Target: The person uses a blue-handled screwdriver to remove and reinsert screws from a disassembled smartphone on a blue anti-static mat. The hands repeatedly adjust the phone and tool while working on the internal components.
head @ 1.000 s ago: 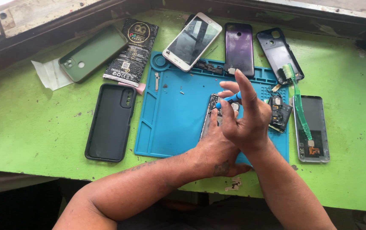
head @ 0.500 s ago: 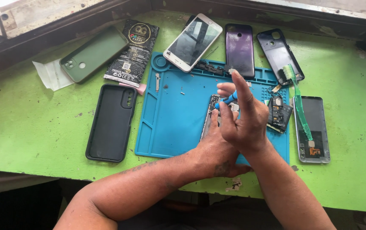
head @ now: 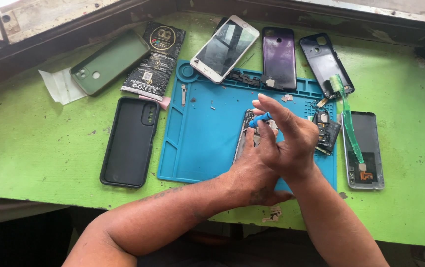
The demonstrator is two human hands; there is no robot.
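Far left on the green table [head: 34, 148], a scrap of white paper [head: 59, 85], then a green phone case [head: 109, 62] and a black foil packet [head: 155, 57], with a black phone case [head: 131, 141] lying below them. Onto the blue work mat [head: 197, 143]: a white-framed phone [head: 225, 48] overlaps its top edge, a purple phone back [head: 279, 57] beside it. Centre mat, the opened phone [head: 248, 133] lies under the left hand [head: 249, 175], which presses it flat. The right hand [head: 286, 141] crosses just above, fingers fanned, pinching a small blue-handled tool [head: 261, 119] onto the phone. Right of that, a loose circuit part [head: 327, 132], a black back cover [head: 324, 64], and a green toothbrush [head: 348, 123] lying across a grey phone shell [head: 366, 148].
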